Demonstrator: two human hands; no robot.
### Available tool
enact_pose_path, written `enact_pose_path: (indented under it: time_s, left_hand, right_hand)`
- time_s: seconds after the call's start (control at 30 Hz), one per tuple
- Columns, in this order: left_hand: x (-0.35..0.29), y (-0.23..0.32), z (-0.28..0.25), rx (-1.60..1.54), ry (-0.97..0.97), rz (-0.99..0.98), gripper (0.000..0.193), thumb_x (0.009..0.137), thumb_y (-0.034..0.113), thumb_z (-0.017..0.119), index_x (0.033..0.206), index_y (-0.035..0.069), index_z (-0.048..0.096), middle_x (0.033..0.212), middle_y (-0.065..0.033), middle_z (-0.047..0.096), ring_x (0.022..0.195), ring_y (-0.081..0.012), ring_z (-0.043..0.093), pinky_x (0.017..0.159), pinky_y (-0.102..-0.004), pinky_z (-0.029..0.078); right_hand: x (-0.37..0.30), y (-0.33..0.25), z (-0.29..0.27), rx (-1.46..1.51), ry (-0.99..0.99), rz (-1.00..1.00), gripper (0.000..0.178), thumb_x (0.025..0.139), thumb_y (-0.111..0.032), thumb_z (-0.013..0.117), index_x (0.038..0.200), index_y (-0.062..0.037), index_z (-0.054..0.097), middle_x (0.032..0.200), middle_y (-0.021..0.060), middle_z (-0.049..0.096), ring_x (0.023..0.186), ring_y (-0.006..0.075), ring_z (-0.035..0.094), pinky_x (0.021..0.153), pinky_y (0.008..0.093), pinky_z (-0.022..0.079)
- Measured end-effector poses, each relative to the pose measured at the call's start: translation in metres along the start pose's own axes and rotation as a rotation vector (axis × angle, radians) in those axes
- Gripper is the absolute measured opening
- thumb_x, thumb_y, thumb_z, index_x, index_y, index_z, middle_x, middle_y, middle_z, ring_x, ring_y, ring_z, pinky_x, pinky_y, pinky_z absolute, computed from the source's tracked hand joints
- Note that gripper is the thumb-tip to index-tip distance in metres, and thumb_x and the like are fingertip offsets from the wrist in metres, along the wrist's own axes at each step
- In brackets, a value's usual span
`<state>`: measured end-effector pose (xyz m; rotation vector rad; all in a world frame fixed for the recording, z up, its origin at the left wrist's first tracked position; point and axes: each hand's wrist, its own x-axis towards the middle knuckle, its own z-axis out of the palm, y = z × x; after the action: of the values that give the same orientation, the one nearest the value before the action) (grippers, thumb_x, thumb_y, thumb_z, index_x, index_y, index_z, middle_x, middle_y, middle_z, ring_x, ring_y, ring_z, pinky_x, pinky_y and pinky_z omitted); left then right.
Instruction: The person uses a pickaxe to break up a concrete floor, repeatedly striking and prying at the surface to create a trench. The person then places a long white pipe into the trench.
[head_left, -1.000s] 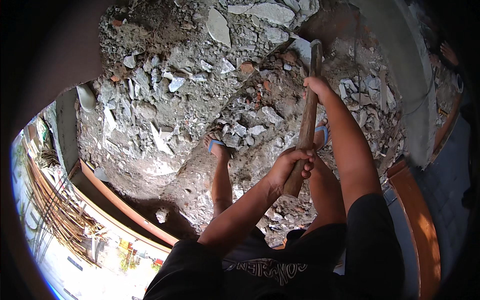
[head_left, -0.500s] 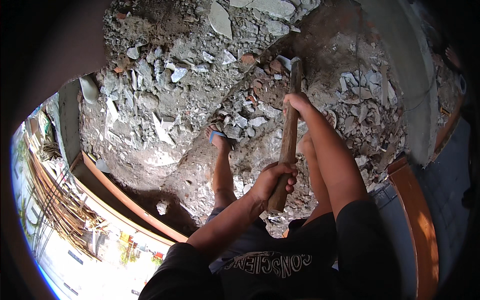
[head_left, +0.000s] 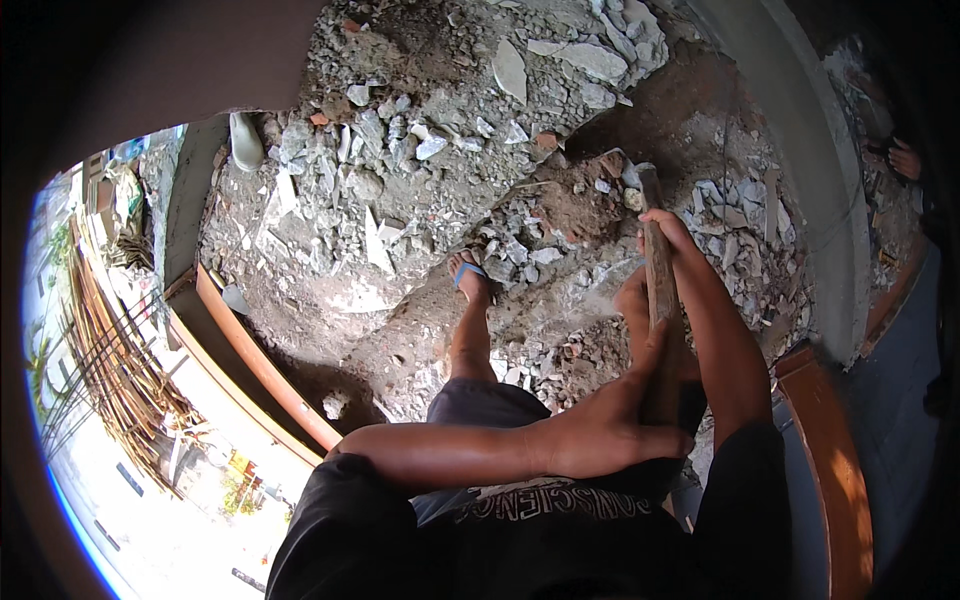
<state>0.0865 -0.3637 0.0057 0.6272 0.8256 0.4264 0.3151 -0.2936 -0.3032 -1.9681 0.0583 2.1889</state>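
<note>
A worn wooden handle, seemingly a hoe's point(head_left: 660, 275), stands between my hands and slopes away from me. At its far end a small greyish head rests at the rubble, mostly foreshortened. My right hand point(head_left: 662, 228) is closed round the upper handle. Lower down, near my waist, my left hand point(head_left: 610, 430) clasps the thick butt end, thumb up along the wood and fingers across it. Loose soil and broken rubble point(head_left: 585, 205) lie beside the head. My left foot in a blue-strapped sandal point(head_left: 468, 272) stands on the debris; the other leg is partly behind the handle.
Broken tile and concrete chunks point(head_left: 380, 150) cover the ground ahead. A grey concrete edge point(head_left: 825, 180) curves along the right, with an orange-brown beam point(head_left: 830, 470) nearer me. Another orange-brown beam point(head_left: 265, 365) runs at left. Part of another person point(head_left: 905, 160) shows at far right.
The tool and my right hand have shifted right and closer. My left hand has moved lower and right, its forearm now lying across my body. The view has swung slightly left.
</note>
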Motion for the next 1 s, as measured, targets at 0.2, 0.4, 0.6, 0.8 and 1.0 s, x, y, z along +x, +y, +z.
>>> enact_pose_path:
  time_s: [0.2,0.4,0.6,0.8,1.0]
  left_hand:
    - [-0.155,0.097,-0.048,0.249,-0.135,-0.035,0.097,0.083,0.028,0.073,0.152,0.002,0.009,0.11,-0.0271,0.063,0.094,-0.0308,0.069,0.1,-0.036,0.042]
    - [-0.317,0.117,-0.115,0.592,0.615,0.281,0.058,0.077,0.038,0.074,0.116,-0.005,0.065,0.079,-0.0176,0.071,0.077,-0.0255,0.071,0.072,-0.0345,0.053]
    - [-0.45,0.023,-0.198,0.818,1.685,0.508,0.029,0.097,0.015,0.055,0.082,-0.006,0.069,0.06,-0.003,0.058,0.05,-0.0059,0.046,0.046,-0.0237,0.034]
    - [-0.531,-0.083,-0.258,0.607,1.553,0.282,0.031,0.1,0.021,0.05,0.092,-0.003,0.069,0.073,-0.0033,0.062,0.063,-0.0081,0.054,0.055,-0.0234,0.041]
    - [-0.424,-0.111,-0.238,0.572,0.706,0.019,0.054,0.095,0.039,0.058,0.127,-0.004,0.056,0.104,-0.0172,0.067,0.098,-0.0181,0.061,0.087,-0.0323,0.047]
  right_hand:
    - [-0.12,-0.002,0.097,0.208,0.05,-0.144,0.034,0.077,-0.018,0.063,0.104,-0.0031,0.047,0.085,0.01,0.051,0.074,0.0257,0.057,0.067,0.0408,0.049]
    - [-0.187,0.037,0.286,0.363,0.027,-0.46,0.023,0.079,-0.014,0.065,0.095,-0.0066,0.049,0.084,0.0061,0.052,0.068,0.019,0.056,0.054,0.0316,0.045]
    - [-0.206,0.126,0.499,0.301,-0.084,-0.361,0.042,0.08,-0.014,0.07,0.111,-0.0104,0.042,0.098,0.0066,0.054,0.081,0.0177,0.057,0.063,0.0385,0.051]
    - [-0.199,0.198,0.558,0.056,0.023,-0.467,0.071,0.079,-0.009,0.072,0.126,-0.0084,0.019,0.119,0.0175,0.046,0.107,0.0267,0.052,0.081,0.0403,0.053]
    - [-0.142,0.17,0.379,0.176,0.226,-0.553,0.048,0.077,-0.011,0.07,0.113,-0.0076,0.039,0.103,0.0091,0.052,0.092,0.0215,0.058,0.067,0.0365,0.052]
